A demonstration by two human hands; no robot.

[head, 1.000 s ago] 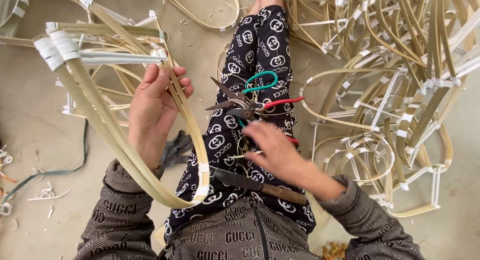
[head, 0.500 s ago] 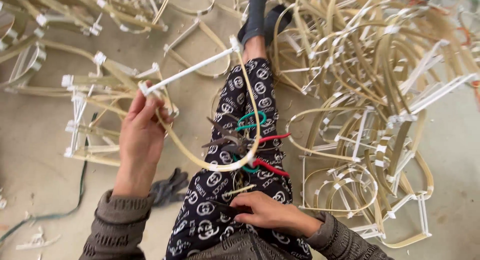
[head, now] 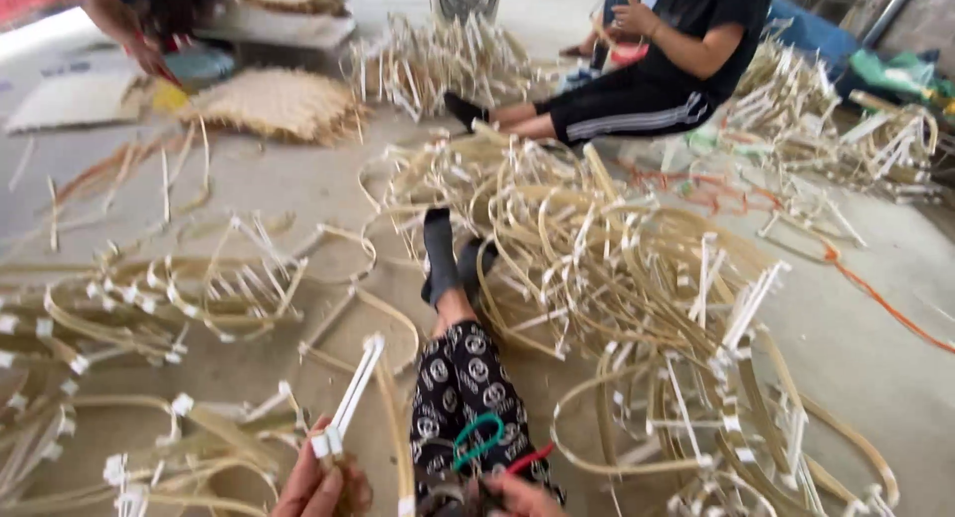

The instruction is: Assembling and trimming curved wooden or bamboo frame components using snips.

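Observation:
My left hand (head: 316,484) is at the bottom edge, closed around a curved cane strip (head: 350,398) with white tape bindings that sticks up and away from me. My right hand (head: 519,495) shows only partly at the bottom, resting on my lap by scissors with green and red handles (head: 480,439); whether it holds them is hidden. My legs in black patterned trousers (head: 460,378) stretch out on the floor, feet in dark socks (head: 445,258).
Heaps of bent cane loops with white tape lie left (head: 149,298) and right (head: 637,308) of my legs. A person in black (head: 657,69) sits ahead on the floor. A woven mat (head: 274,99) and another person's arm (head: 124,34) are far left. An orange cord (head: 875,293) crosses right.
The view has tilted up from my lap to the room. My left hand with the cane strip dropped to the bottom edge; the right hand stays low on my lap.

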